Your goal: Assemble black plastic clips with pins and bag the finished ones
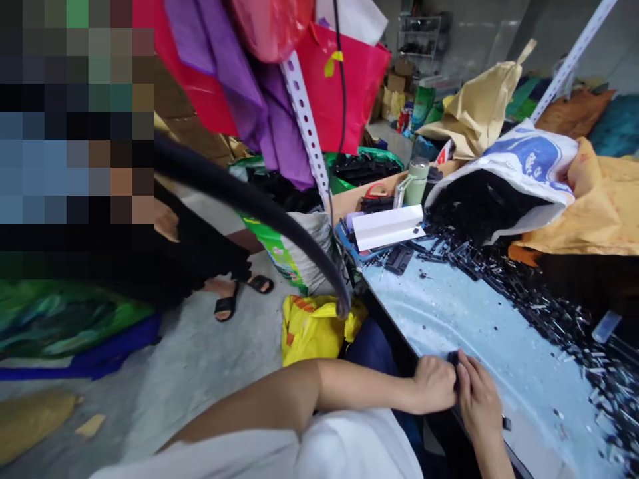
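My left hand (436, 384) is closed in a fist at the near edge of the pale blue work table (439, 313). Right beside it, my right hand (479, 399) has its fingers pressed together against the left one. A small black part (452, 358) shows between the two hands; most of it is covered by fingers, so its exact kind is unclear. Next to my right wrist lies another small dark piece (506, 423).
Many loose black parts and metal pieces (539, 306) lie heaped along the table's far side. A white sack (532, 166) spills black parts. Beyond are a white paper strip (389, 227) and a green bottle (416, 181). A yellow bag (312, 329) stands on the floor; a person stands left.
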A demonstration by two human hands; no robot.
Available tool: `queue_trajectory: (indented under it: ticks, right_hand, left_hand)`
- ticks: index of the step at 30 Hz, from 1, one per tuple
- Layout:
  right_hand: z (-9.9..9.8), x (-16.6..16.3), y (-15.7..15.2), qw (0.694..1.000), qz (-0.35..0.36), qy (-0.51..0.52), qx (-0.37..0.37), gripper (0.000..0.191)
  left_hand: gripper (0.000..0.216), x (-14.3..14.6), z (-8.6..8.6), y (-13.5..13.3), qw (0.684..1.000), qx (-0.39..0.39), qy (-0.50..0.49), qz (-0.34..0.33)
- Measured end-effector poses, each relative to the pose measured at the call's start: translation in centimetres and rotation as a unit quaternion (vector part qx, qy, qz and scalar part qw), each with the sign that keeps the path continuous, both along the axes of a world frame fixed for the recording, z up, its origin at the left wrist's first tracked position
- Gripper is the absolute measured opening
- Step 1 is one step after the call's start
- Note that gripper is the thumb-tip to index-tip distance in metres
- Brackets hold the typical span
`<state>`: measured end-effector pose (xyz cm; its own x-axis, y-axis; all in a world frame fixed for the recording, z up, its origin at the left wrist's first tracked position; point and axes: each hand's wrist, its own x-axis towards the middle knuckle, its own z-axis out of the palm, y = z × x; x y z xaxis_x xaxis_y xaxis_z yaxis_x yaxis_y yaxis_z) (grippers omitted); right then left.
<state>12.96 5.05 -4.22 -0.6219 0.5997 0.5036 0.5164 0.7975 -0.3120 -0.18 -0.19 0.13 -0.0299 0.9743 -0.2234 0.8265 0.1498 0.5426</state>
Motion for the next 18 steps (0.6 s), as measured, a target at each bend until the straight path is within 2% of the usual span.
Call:
queue_trajectory:
  ticks: [5,8,11,12,14,16,18]
  right_hand:
    - [0.8,-0.8,-1.6,0.999,-0.022,-0.02,-0.034,0.037]
    - [1.5,-1.5,-2.6,0.996,-0.059,-0.05,-0.037,0.038]
    - [2.7,-1.0,-3.5,0.996,-0.046,-0.066,-0.042,0.039]
    - [3.2,-0.2,-3.8,0.997,-0.039,-0.06,-0.043,0.039]
    - [4.1,2.2,-4.4,0.997,-0.055,-0.044,-0.039,0.04]
    - [4.5,5.3,-5.1,0.991,-0.117,-0.052,-0.027,0.045]
    - [4.4,8.2,-5.7,0.977,-0.184,-0.103,-0.012,0.053]
  left_hand:
    - [0.029,-0.2,0.9,-0.8,0.999,-0.039,0.023,-0.029]
    - [0.029,-0.3,1.1,-1.7,0.998,-0.016,0.045,-0.027]
    - [0.027,-1.1,0.7,-2.8,0.996,0.016,0.06,-0.064]
    - [0.028,-1.6,0.4,-2.9,0.993,0.046,0.064,-0.083]
    - [0.03,-2.7,-0.3,-2.7,0.977,0.159,0.063,-0.129]
    - [0.03,-3.5,-1.2,-1.7,0.934,0.282,0.047,-0.216]
    - [0.03,-3.5,-2.0,-0.4,0.876,0.341,0.034,-0.339]
